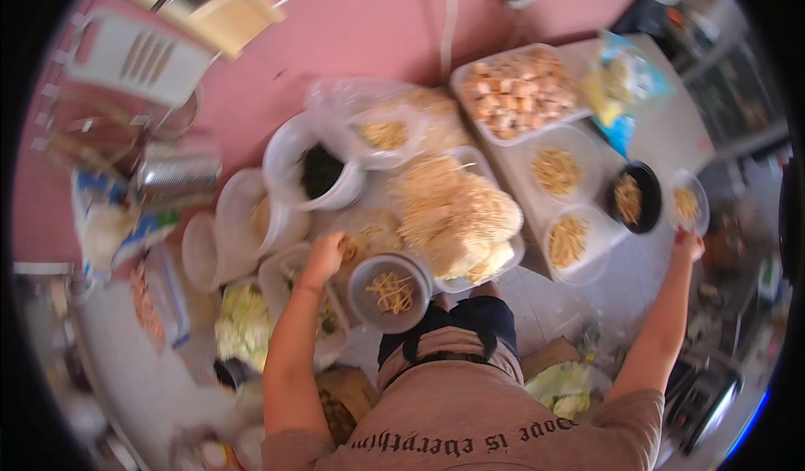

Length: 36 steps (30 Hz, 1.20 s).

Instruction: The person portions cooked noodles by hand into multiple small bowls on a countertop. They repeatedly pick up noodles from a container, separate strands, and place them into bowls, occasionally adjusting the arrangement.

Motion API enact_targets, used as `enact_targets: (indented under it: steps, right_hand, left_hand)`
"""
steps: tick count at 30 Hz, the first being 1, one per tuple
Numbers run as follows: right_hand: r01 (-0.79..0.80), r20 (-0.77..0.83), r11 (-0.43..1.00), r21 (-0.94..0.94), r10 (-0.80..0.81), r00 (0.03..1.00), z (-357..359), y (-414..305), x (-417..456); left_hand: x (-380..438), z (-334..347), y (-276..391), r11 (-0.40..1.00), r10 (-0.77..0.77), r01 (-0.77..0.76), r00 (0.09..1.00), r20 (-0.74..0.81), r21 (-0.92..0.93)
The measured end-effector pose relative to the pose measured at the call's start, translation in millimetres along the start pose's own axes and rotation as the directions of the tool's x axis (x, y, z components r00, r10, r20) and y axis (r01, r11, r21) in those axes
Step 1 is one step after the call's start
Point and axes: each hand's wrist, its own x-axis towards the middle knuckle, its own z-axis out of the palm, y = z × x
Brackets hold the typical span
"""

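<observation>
At the right, my right hand (690, 244) grips the rim of a small clear plastic bowl (697, 188) with pale thin strands in it. Close by stands a black bowl (651, 203) with similar strands. My left hand (327, 258) is bent at a clear bag or container (377, 225) of light brown pieces; blur hides whether its fingers hold any. Nearer my body is a translucent round bowl (360, 304) containing a few strands, apparently stacked on another. A large heap of enoki mushrooms (456, 213) fills a white tray (517, 260) between my hands.
Two clear bowls of strands (556, 169) (568, 238) stand near a tub of pinkish cubes (522, 93). White tubs, one with dark greens (319, 172), are at centre left. Cabbage (244, 326) lies lower left. A cable (448, 30) hangs from a wall socket.
</observation>
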Motion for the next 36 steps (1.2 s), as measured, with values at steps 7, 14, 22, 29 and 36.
enact_targets:
  steps: [7, 14, 22, 29, 36]
  right_hand:
    - [0.04, 0.374, 0.941, -0.337, 0.095, 0.923, 52.0, 29.1, 32.2]
    - [0.554, 0.66, 0.78, -0.291, -0.256, 0.707, 102.3, -50.8, -271.4]
    - [0.829, 0.938, 0.476, 0.293, 0.022, -0.345, 105.8, -1.4, -628.3]
    - [0.874, 0.963, 0.457, 0.166, 0.114, -0.243, 112.8, 35.5, -640.6]
    - [0.9, 0.96, 0.407, 0.156, 0.153, -0.236, 114.6, 37.8, -644.3]
  left_hand:
    - [-21.8, -70.6, 53.2, 0.998, -0.055, 0.061, 0.97, -0.237, 0.015]
    - [-51.8, -77.3, 75.0, 0.992, -0.085, 0.052, 0.947, -0.309, -0.114]
    - [-57.1, -71.7, 62.3, 0.87, -0.265, 0.06, 0.894, -0.361, -0.489]
    - [-67.3, -74.7, 55.1, 0.689, -0.356, 0.04, 0.889, -0.289, -0.724]
    - [-72.0, -74.1, 48.9, 0.712, -0.319, 0.033, 0.905, -0.281, -0.701]
